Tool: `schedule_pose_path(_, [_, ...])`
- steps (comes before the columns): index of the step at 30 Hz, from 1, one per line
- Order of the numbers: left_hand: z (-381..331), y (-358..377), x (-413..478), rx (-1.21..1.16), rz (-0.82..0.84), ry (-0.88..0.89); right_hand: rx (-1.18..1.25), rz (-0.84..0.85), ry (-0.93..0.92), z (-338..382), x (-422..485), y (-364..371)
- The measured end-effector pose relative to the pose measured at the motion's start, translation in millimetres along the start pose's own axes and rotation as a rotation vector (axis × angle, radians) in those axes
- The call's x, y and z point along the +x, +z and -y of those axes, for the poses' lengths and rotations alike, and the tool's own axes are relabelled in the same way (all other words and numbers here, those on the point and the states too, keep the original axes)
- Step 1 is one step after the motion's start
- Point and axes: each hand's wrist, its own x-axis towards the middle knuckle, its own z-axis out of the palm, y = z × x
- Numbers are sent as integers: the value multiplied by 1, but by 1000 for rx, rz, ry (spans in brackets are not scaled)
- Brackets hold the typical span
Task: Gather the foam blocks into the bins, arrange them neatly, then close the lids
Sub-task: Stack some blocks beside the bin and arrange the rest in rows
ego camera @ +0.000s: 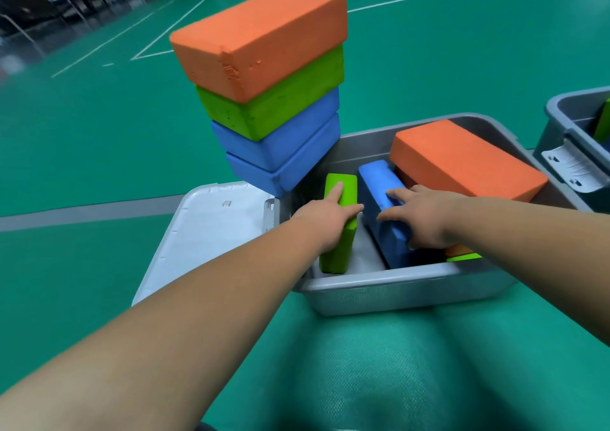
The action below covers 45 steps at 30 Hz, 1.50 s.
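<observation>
Inside the grey bin (396, 282), the left hand's fingers (336, 189) wrap a green block (336, 255) standing on its narrow edge, forefinger laid along its top and thumb on its right side. Just beside it, the right hand (425, 216) spreads over a tilted blue block (379, 179). Its lower fingers seem to curl round the near edge, though that part is hidden, so the hold is probably a loose clasp.

An orange block (462, 159) lies flat on other blocks at the bin's right. A stack of four blocks (274, 100) rises at the bin's far left corner. A white lid (204, 232) lies open on the green floor to the left, and a second bin (574, 107) sits at the right edge.

The foam looks light and slightly yielding. A chipped corner on the top block of the stack suggests it crumbles if pinched hard. Broad faces, held flat between thumb and fingers, look like the safest place to grip.
</observation>
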Motion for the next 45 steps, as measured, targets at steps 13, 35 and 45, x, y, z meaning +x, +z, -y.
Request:
schedule_pose_path(13, [5,16,12,-52,-186,-37,3,-43,-25,-2,1,8])
schedule_pose_path(35, [-1,10,23,80,-217,3,15,-89,-52,-9,-1,16])
schedule_pose_path(45, [14,7,4,-127,-227,58,-19,-179,5,6,12,9])
